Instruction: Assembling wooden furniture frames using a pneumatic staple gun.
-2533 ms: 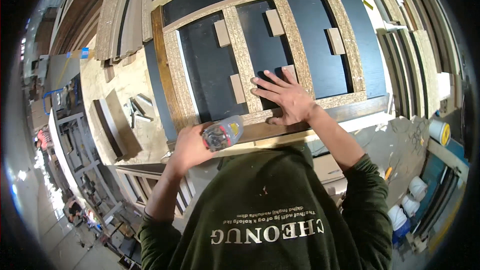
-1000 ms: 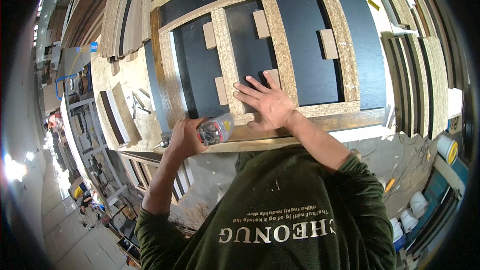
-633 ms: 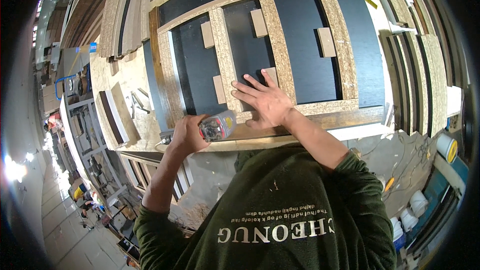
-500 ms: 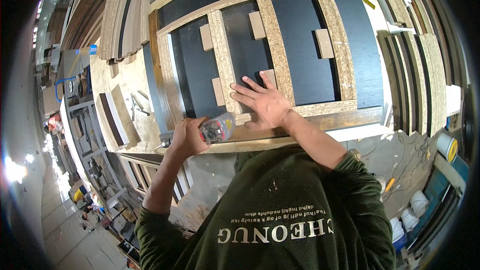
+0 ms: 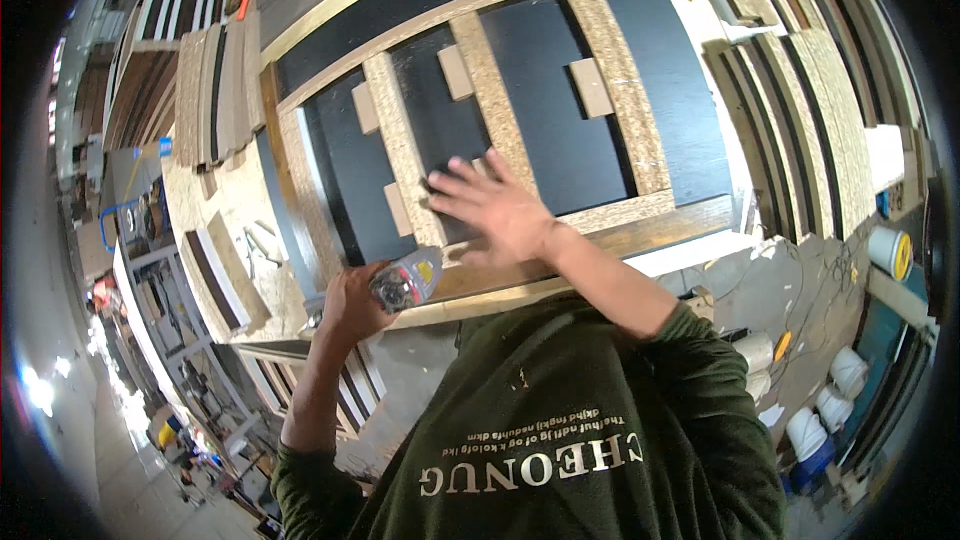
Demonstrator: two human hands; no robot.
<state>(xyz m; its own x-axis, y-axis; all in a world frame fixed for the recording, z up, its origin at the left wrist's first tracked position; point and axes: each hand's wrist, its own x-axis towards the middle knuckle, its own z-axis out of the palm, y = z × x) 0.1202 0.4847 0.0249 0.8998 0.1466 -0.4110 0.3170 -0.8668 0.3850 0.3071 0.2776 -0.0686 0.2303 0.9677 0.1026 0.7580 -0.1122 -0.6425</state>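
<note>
My left hand [image 5: 352,302] is wrapped round a grey and red nail gun [image 5: 408,280], whose nose is at the near edge of a chipboard frame [image 5: 504,110]. My right hand [image 5: 508,222] is spread over the near end of the frame's middle bay, blurred by motion. Whether it touches the wood I cannot tell. The frame lies on a black panel [image 5: 690,105] and has crossbars with small pale blocks [image 5: 590,88] against them. A brown wooden strip [image 5: 690,223] runs along the near side. My right hand partly hides one block.
Stacked board strips [image 5: 800,130] line the right side, and more strips [image 5: 215,90] lie at the far left. A short dark and white strip piece [image 5: 215,275] is on the bench [image 5: 275,305] to the left. White buckets [image 5: 850,370] stand on the floor at right.
The view has shifted, so the bench contents appear further left. My right hand has blurred and its fingers have moved slightly. My left hand still grips the nail gun at the frame's near edge.
</note>
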